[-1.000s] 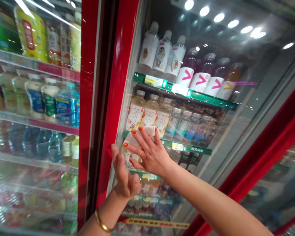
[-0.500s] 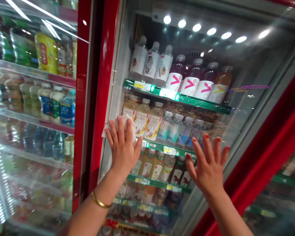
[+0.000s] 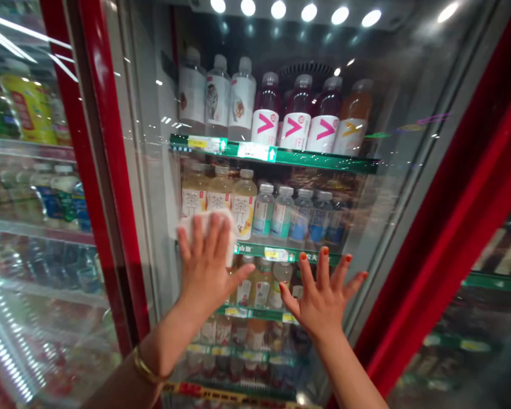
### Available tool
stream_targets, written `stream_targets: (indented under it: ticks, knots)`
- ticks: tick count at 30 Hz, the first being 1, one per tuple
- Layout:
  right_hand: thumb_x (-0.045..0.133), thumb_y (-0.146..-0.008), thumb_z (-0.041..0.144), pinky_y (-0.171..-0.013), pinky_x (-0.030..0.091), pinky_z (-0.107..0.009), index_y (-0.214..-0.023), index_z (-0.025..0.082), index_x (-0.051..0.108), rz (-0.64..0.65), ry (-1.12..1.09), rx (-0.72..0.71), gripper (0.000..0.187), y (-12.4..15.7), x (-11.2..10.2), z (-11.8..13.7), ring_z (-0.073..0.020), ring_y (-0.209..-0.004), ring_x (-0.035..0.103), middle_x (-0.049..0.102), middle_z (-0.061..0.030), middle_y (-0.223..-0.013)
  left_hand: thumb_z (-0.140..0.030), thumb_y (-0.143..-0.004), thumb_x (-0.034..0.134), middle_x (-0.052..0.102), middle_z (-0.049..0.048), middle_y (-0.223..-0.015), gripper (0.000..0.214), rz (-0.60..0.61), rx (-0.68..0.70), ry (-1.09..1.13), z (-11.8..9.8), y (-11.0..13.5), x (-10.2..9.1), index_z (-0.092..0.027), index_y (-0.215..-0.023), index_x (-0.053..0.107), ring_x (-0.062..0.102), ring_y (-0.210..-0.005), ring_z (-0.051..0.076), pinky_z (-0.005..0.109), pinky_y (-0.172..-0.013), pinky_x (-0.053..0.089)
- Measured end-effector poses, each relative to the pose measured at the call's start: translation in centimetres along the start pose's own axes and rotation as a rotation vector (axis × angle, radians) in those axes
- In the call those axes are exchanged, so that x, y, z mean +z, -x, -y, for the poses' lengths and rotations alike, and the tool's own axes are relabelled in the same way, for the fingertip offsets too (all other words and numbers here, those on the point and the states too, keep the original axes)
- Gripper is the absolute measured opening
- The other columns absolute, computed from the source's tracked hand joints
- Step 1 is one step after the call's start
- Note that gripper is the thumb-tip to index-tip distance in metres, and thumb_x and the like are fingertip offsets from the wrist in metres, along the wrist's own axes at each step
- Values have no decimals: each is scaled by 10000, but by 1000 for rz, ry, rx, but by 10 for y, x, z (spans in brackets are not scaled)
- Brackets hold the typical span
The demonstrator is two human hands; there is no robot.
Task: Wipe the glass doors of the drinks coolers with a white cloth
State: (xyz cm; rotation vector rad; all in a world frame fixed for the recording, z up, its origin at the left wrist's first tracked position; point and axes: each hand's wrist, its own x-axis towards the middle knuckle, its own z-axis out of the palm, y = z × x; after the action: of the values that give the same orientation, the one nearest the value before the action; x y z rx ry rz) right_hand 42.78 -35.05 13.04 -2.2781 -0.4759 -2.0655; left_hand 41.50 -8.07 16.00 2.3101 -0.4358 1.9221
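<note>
My left hand lies flat with its fingers spread over a white cloth, pressing it against the glass door of a drinks fridge. Behind the cloth stand tea bottles, their lower parts partly covered. A gold bangle circles my left wrist. Lower and to the right, my right hand is open, palm toward the same glass, with nothing in it. Its fingertips have red nails and appear to touch the door, though contact cannot be made out for certain.
Red door frames run along both sides. Behind the glass, green-edged shelves carry rows of bottles, with purple drinks on top. Another fridge with bottles stands at the left.
The view has turned, and the fridge appears more upright. My left hand and the cloth have slid right and down over the glass. My right hand has moved left, fingers still spread.
</note>
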Motion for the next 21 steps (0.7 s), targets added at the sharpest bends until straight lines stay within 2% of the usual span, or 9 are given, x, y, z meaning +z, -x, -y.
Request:
stream_targets:
  ticks: [2,4,8,10,12,14,17,19,21]
  knots:
    - [701,-951,653,-1280,87,-921,-1780,317,237,-6,3,1,1008,1,-1,-2,-491,-1726,54,198,-97,-1852,-780,-1037,447,428,114,-1779,965,69,187,-7,-13,24,1,-233,-1790,193,25,-1763,292,605,-1434,-52]
    - [703,-953,659,-1290,81,-910,-1776,321,248,-3,4,2,1000,2,-1,-2,-481,-1727,58,216,-90,-1848,-702,-1067,473,463,96,-1760,895,95,237,-35,-4,45,-3,-249,-1789,200,45,-1763,269,579,-1445,-31]
    - [705,-957,655,-1314,70,-877,-1769,318,270,-15,-4,-3,981,0,0,1,-467,-1732,74,218,-77,-1851,-558,-1069,561,140,173,-1869,951,40,-83,-60,37,22,-13,-188,-1801,78,-34,-1754,378,666,-1423,-21]
    - [695,-963,651,-1327,57,-858,-1768,322,274,-34,-8,11,966,-1,0,2,-455,-1736,76,199,-64,-1858,-570,-1067,556,44,192,-1875,974,14,-179,-33,34,-5,-8,-158,-1798,62,-75,-1741,434,731,-1394,-41]
    - [691,-962,650,-1328,56,-855,-1766,329,279,-44,-12,22,959,-2,1,3,-457,-1735,95,217,-60,-1858,-648,-1043,566,142,168,-1871,982,29,-83,-5,15,-11,1,-185,-1797,139,-46,-1745,431,734,-1390,-59]
    - [695,-957,642,-1319,63,-867,-1766,338,280,-46,-22,27,958,-1,1,3,-468,-1731,123,266,-71,-1848,-686,-1017,602,360,89,-1817,912,99,135,8,-3,8,7,-286,-1772,284,81,-1754,368,664,-1421,-49]
    - [677,-965,636,-1302,63,-884,-1764,348,285,-39,-28,36,936,1,3,4,-475,-1726,148,332,-89,-1826,-615,-1031,627,578,-30,-1675,726,178,360,-4,9,48,0,-443,-1702,410,274,-1719,275,551,-1454,8]
    - [668,-965,645,-1300,52,-883,-1763,343,289,-29,-29,36,933,1,4,4,-470,-1728,144,359,-96,-1815,-593,-1040,632,489,9,-1745,806,182,309,-18,39,50,-13,-405,-1754,308,236,-1728,322,590,-1452,32]
    - [676,-958,662,-1310,28,-864,-1761,332,294,-34,-22,36,949,0,4,4,-453,-1735,123,388,-102,-1803,-633,-1043,618,182,86,-1871,971,129,119,-45,64,27,-25,-296,-1801,114,85,-1736,438,697,-1419,20]
